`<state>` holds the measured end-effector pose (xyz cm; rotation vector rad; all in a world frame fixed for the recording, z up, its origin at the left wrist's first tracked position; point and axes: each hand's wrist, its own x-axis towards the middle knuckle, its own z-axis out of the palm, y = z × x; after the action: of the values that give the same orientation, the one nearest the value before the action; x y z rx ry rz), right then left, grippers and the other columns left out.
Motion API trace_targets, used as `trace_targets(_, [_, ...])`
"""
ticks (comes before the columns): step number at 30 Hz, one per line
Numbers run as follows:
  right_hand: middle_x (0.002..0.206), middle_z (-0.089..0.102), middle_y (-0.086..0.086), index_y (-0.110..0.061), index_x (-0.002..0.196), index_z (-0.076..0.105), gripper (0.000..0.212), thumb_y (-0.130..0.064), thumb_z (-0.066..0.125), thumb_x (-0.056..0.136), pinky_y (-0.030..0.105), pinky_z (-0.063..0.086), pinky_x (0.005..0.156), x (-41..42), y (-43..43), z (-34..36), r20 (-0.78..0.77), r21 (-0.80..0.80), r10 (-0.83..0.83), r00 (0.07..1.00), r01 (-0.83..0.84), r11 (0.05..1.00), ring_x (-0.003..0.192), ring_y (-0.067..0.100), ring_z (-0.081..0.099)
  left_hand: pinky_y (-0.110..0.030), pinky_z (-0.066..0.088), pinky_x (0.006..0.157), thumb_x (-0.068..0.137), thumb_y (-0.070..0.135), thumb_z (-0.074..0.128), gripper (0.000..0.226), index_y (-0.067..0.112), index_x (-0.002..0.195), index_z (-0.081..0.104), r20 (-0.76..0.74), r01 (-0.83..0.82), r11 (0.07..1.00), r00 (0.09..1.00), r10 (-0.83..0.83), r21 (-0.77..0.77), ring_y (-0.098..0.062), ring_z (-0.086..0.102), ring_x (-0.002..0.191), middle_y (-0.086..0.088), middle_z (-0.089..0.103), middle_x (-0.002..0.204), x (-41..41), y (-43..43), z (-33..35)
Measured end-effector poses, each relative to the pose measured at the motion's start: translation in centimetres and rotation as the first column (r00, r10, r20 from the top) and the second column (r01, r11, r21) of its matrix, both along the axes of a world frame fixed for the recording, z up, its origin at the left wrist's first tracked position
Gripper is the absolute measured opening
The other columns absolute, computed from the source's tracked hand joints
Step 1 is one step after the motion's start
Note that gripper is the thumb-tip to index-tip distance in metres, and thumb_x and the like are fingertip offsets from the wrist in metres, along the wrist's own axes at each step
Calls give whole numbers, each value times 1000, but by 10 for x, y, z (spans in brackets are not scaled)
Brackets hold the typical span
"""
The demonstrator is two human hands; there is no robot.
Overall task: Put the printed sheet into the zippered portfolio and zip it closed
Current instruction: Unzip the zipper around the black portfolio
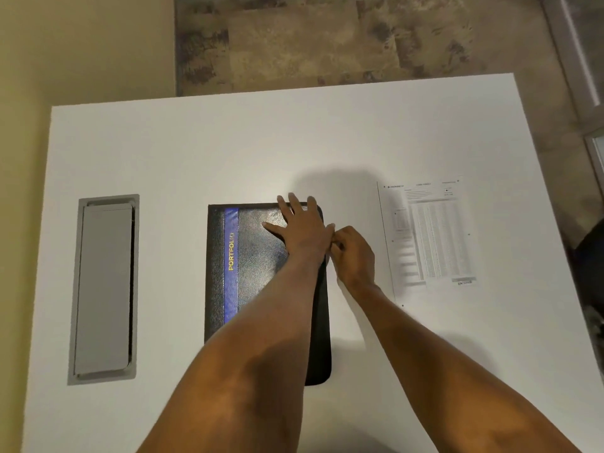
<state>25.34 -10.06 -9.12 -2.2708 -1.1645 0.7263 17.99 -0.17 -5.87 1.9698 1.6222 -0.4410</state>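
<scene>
A white table (228,152) fills most of the view, with mottled brown floor (327,40) beyond its far edge and a yellowish wall (65,44) at the far left. Set into the tabletop on the left is a long grey cable-access hatch (104,289), its lid closed within a grey frame.

Near the middle lies the zippered portfolio (255,243), a black leather-look case lying flat and closed, with a blue stripe (231,266) running down its left part and the word PORTFOLIO printed along it in gold. Both forearms reach in from the near edge and cover much of the case's lower half and right edge.

To the right, well apart from the case, the printed sheet (428,237) lies flat on the table, carrying a header, blocks of text and a dense table of small entries; the print is too blurred to read. Nothing rests on it, and bare table separates it from the portfolio.

The left hand (300,230) lies palm down on the upper right part of the cover, fingers spread and flat. The right hand (353,253) sits just beside it at the case's right edge, fingers curled in and pinched together at that edge; what they grip is hidden, so I cannot tell whether it is the zipper pull. The two hands touch at the thumb side.
</scene>
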Motion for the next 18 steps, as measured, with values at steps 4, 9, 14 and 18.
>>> trace_targets(4, [97,69,1,-16,95,71,8,-22,66,99,40,61,77,4,0,-3,41,-8,86,995,-86,996,82,20,65,-84,16,112,98,37,63,71,22,158,29,-12,-15,1000,1000,15,-12,-36,-9,161,-14,7,173,2,8,1])
trace_targets(9, [103,71,3,-14,100,72,10,-23,67,98,34,62,83,0,-18,-8,64,-64,148,987,-144,988,86,17,67,-83,15,113,98,35,63,67,22,156,32,-9,-22,1000,1000,22,-13,-35,-9,161,-13,8,173,2,8,1])
trace_targets(14, [106,72,0,-18,102,73,11,-27,69,97,30,62,86,-13,-55,-11,61,-104,156,986,-149,983,88,16,68,-83,14,113,99,40,64,68,22,157,32,7,-29,1000,1000,29,-2,-34,-9,162,-12,10,172,-1,7,2])
trace_targets(18, [104,72,-1,-19,101,73,8,-23,75,94,27,61,80,-27,-86,-12,54,-93,127,990,-121,988,85,16,68,-83,16,113,98,42,67,72,22,157,32,8,-37,999,999,37,9,-33,-7,162,-11,14,171,0,5,2])
